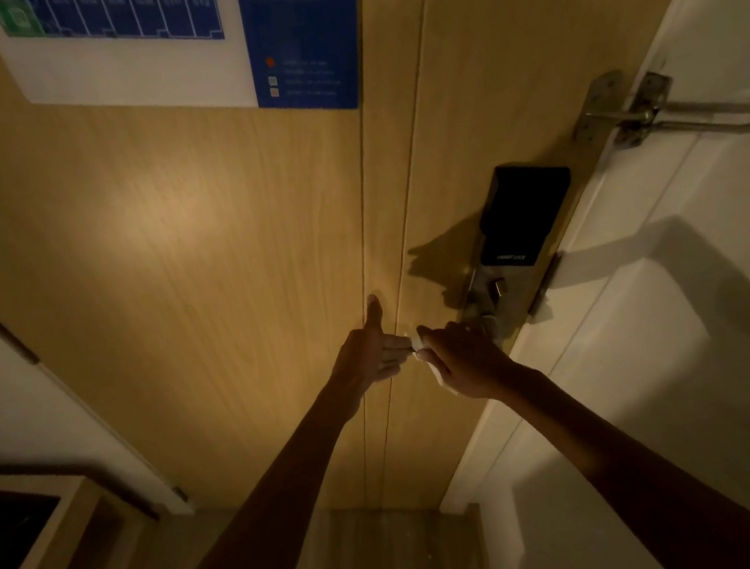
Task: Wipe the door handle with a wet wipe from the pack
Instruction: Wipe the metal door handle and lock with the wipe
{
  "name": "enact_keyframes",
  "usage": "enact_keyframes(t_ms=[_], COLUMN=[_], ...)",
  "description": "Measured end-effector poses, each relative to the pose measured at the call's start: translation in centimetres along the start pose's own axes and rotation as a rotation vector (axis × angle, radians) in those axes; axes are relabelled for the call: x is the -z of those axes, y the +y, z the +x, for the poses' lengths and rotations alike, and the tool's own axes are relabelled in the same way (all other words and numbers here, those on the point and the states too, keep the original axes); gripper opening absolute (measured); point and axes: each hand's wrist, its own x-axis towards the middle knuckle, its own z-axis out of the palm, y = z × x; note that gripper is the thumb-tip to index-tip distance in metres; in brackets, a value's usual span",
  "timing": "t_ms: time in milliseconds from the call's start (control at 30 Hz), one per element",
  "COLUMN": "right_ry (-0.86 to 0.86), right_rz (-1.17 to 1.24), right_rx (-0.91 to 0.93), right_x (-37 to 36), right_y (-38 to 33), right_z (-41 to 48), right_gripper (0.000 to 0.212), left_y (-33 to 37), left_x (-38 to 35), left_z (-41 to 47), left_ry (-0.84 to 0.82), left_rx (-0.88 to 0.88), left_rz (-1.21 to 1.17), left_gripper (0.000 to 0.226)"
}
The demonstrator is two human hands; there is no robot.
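Head camera looks up a wooden door (193, 275) in dim, warm light, with both bare forearms reaching forward from the bottom edge. Left hand (374, 351) is closed, thumb raised and pressed against the door face beside a vertical groove; its curled fingers pinch one end of a white wet wipe (424, 355). Right hand (467, 358) is closed around the other part of the wipe, a strip of which shows below its thumb, and this hand covers the door handle (485, 315), so the lever itself is mostly hidden; whether the wipe touches it cannot be told. The two hands are almost touching.

Just above the right hand rises the metal lock plate with a black smart lock panel (525, 214), close to the door's right edge. Higher on that edge a metal swing guard latch (662, 112) bridges to the white frame (661, 286). A blue and white evacuation plan (172, 35) is fixed near the top of the door. Hinges (15, 342) mark the left edge. Bare door surface lies open to the left of the hands, and wooden floor (400, 563) shows between the arms.
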Motion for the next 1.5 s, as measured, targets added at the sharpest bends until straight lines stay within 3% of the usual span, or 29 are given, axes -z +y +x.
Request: enact_keyframes(t_ms=[167, 267, 400, 567, 667, 767, 1100, 1333, 1400, 1500], right_ry=[-0.175, -0.101, -0.102, -0.401, -0.494, -0.386, -0.127, 0.183, 0.152, -0.078], right_rz=[-0.002, -0.019, 0.162, 0.383, 0.53, 0.558, 0.606, -0.069, -0.095, 0.096], right_rx=[-0.053, -0.018, -0.098, -0.244, -0.368, -0.423, -0.225, -0.02, -0.008, -0.069], right_x=[0.8, 0.3, 0.5, 2.9, 4.0, 3.4, 2.3, -0.2, -0.2, 0.8], right_y=[1.2, 0.2, -0.4, 0.6, 1.9, 2.0, 0.9, -1.8, -1.8, -1.1], right_z=[0.5, 1.1, 0.9, 2.1, 2.9, 3.3, 2.1, 0.0, 0.0, 1.1], right_gripper=[0.028, 0.03, 0.029, 0.027, 0.044, 0.056, 0.034, 0.013, 0.016, 0.02], left_y=[0.0, -0.3, -0.1, 0.1, 0.1, 0.1, 0.0, -0.2, -0.2, -0.2], left_x=[0.5, 0.7, 1.0, 1.2, 1.2, 1.2, 1.5, 1.8, 2.0, 2.1], left_z=[0.6, 0.7, 1.0, 1.0, 0.9, 0.8, 1.1, 1.9, 2.2, 2.5], left_ry=[-0.013, -0.018, -0.038, -0.056, -0.075, -0.078, -0.095, -0.089, -0.092, -0.121], left_rx=[-0.019, -0.032, -0.023, -0.006, 0.009, 0.024, 0.035, 0.036, 0.037, 0.04], left_rz=[0.037, 0.044, 0.057, 0.066, 0.05, 0.026, 0.015, 0.006, 0.031, 0.051], left_gripper=[0.091, 0.093, 0.094, 0.094, 0.092, 0.091, 0.089, 0.091, 0.092, 0.092])
